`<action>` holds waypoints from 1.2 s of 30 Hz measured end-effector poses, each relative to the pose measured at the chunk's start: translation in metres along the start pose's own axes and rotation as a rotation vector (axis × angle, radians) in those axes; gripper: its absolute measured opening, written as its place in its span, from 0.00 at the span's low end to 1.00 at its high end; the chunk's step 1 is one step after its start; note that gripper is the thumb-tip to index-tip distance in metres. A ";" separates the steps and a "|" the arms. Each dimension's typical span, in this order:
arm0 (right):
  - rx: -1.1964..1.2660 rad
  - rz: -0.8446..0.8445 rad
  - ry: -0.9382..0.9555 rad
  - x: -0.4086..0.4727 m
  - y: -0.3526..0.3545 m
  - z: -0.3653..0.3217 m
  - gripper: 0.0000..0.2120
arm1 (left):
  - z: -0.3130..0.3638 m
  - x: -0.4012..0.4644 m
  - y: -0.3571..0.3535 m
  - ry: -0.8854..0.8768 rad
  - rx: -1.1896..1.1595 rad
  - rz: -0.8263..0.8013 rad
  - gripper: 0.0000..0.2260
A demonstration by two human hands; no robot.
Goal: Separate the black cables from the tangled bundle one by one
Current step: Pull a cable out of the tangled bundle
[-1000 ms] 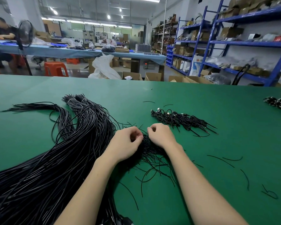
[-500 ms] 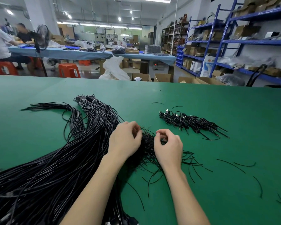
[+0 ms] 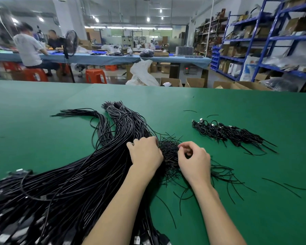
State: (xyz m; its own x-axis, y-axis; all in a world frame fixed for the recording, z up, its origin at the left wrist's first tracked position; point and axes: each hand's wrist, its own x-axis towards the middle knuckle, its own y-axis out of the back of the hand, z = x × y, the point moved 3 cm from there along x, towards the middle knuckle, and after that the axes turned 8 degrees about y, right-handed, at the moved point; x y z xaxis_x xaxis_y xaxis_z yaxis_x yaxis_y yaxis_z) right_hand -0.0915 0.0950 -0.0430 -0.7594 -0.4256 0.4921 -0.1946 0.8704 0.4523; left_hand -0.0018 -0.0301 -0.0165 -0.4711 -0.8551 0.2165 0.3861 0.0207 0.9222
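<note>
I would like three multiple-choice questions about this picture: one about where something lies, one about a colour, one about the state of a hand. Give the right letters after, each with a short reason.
1. Where does the small separate pile of coiled cables lie?
A. right of the hands, farther from the person
B. left of the big bundle
C. under the right forearm

2. What colour is the table surface?
A. blue
B. green
C. grey

3. What is the right hand doing?
A. lying flat and open
B. curled, fingertips pinching at thin black strands
C. lifted off the table, holding nothing

Answers: 1 A, it sits beyond and right of both hands. 2 B, the mat is plainly green. 3 B, its fingers curl at the edge of the tangled clump, which the left hand also touches.
</note>
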 end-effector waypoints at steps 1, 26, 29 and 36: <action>0.011 0.002 -0.004 0.001 0.000 0.000 0.06 | 0.000 0.000 0.001 0.006 0.009 0.006 0.07; 0.518 -0.762 -0.139 0.000 0.012 -0.050 0.11 | 0.009 0.007 0.037 0.264 -1.449 -0.677 0.02; 0.604 -0.744 -0.140 -0.001 0.010 -0.059 0.08 | 0.008 0.011 0.038 0.298 -1.592 -0.703 0.04; 0.882 -0.130 -0.374 0.028 0.049 -0.047 0.11 | 0.005 0.008 0.034 0.019 -1.088 -0.712 0.11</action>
State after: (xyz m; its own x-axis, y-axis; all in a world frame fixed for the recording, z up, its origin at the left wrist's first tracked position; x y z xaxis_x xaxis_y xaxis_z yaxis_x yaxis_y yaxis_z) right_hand -0.0935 0.1144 0.0276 -0.8181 -0.5578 0.1402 -0.5713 0.7600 -0.3100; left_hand 0.0034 -0.0334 0.0177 -0.8301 -0.5112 -0.2229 0.5026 -0.8589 0.0980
